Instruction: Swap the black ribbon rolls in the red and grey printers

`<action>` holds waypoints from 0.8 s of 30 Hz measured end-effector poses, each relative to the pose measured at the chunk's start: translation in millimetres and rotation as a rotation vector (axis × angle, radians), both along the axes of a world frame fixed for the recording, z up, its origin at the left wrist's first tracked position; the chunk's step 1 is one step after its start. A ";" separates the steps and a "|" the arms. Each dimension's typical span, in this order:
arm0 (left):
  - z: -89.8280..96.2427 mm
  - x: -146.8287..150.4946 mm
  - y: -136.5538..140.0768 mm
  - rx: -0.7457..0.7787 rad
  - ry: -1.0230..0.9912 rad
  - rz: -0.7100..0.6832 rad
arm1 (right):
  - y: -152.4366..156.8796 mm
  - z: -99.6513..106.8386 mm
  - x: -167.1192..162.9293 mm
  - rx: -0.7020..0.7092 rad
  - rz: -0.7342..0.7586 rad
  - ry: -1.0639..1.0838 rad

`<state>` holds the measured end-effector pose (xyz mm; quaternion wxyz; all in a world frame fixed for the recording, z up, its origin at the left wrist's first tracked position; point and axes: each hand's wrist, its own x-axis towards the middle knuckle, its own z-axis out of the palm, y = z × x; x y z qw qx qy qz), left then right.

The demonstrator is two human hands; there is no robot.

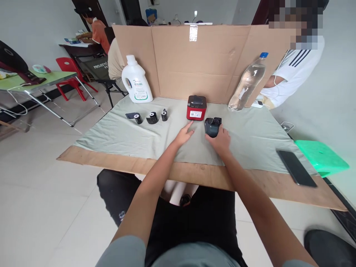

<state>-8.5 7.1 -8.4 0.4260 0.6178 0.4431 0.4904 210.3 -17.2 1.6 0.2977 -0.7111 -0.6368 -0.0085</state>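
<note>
My right hand (221, 141) grips a small black device (211, 129), its thumb and fingers on the near and right sides. The device has an open hollow in its top and resembles a portable label printer. Close to its left, my left hand (184, 135) holds nothing, with the index finger stretched towards a red and black box-shaped device (196, 109) bearing a white label; I cannot tell whether the fingertip touches it. Three small black rolls with white cores stand farther left: a left roll (138, 119), a middle roll (152, 118) and a right roll (164, 115).
Behind the grey cloth (250, 148) stands a cardboard screen (194, 66). A white jug (137, 81) is at back left, a leaning water bottle (247, 85) at back right. A phone (296, 167) lies by the right front edge. Other people sit beyond the screen.
</note>
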 end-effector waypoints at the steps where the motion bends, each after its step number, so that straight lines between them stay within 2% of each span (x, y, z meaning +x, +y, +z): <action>1: 1.1 0.6 -3.0 0.019 0.035 -0.026 | -7.4 -0.2 -3.9 0.017 0.023 0.004; 6: 4.1 -1.0 -12.1 0.085 0.206 -0.083 | -28.0 2.8 -21.9 0.065 0.052 0.015; 12: -2.0 -5.2 -16.7 0.160 0.299 -0.139 | -38.4 4.1 -31.4 0.010 0.085 -0.052; 16: -4.8 -5.7 -20.0 0.143 0.315 -0.112 | -40.6 1.9 -34.6 -0.017 0.102 -0.048; 24: -0.7 2.0 -24.9 0.015 0.232 -0.083 | -35.9 -6.6 -32.6 -0.015 0.116 0.014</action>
